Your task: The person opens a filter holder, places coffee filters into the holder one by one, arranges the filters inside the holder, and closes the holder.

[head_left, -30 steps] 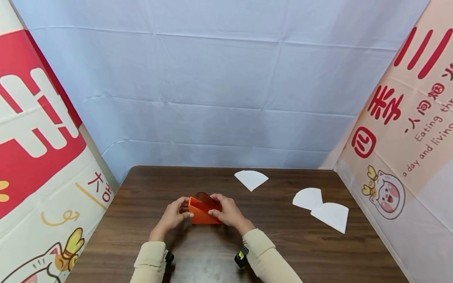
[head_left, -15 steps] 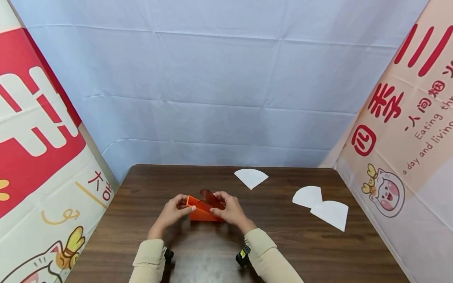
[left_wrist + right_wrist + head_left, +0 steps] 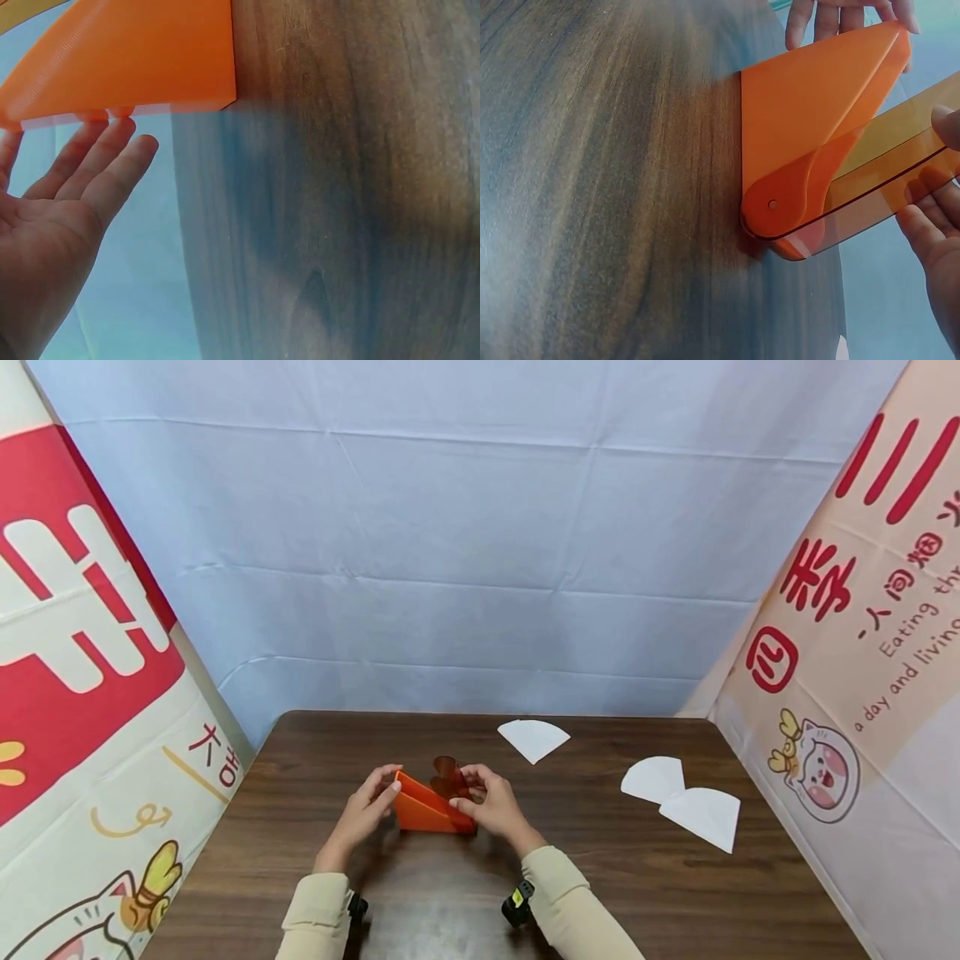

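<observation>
An orange wedge-shaped box (image 3: 420,810) stands on the table, its tall end at the left. A see-through amber lid (image 3: 885,150) is joined to its low right end by a round pivot (image 3: 772,204) and is swung up, away from the sloping top. My left hand (image 3: 363,810) holds the tall end at the upper corner; in the left wrist view its fingertips (image 3: 124,124) touch the orange wall. With thumb and fingers, my right hand (image 3: 495,806) pinches the lid across its sides near the free end.
A fan-shaped white paper (image 3: 533,739) lies near the table's back edge. Farther right, two more white papers, one (image 3: 651,778) and another (image 3: 705,818), meet at a corner. Printed cloths hang at both sides; a pale blue cloth (image 3: 480,552) hangs behind the dark wooden table (image 3: 630,893).
The amber lid has swung up and to the right, away from the orange box, with my right hand moving along with it. My left hand stays at the box's tall end.
</observation>
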A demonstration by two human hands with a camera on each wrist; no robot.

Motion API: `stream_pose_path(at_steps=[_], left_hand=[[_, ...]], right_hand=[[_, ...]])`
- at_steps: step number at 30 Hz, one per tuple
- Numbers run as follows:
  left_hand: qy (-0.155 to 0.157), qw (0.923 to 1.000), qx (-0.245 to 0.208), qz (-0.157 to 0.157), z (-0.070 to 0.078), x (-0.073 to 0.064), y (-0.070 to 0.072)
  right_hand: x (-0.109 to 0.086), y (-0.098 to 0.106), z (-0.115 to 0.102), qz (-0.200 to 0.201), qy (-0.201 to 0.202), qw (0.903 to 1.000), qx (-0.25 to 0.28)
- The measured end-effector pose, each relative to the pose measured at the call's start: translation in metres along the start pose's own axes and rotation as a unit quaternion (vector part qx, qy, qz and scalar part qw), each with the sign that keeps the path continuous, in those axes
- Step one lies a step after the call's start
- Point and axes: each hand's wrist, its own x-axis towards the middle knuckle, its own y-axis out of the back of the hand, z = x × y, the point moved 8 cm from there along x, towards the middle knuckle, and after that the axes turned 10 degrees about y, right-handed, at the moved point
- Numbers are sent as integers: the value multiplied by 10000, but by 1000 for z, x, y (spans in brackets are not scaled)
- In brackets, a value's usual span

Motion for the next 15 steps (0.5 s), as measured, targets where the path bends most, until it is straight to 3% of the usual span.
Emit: stream_pose_path(at_steps=[6, 11, 15], left_hand=[[-118, 9998, 90, 100, 4, 0, 3], [-186, 9998, 98, 60, 4, 0, 4], [-53, 9999, 110, 3, 2, -1, 4]], right_hand=[[-1, 6, -25, 75, -6, 9984, 569], [-6, 11, -18, 288, -235, 9951, 914], [-9, 15, -11, 455, -376, 9928, 1046]])
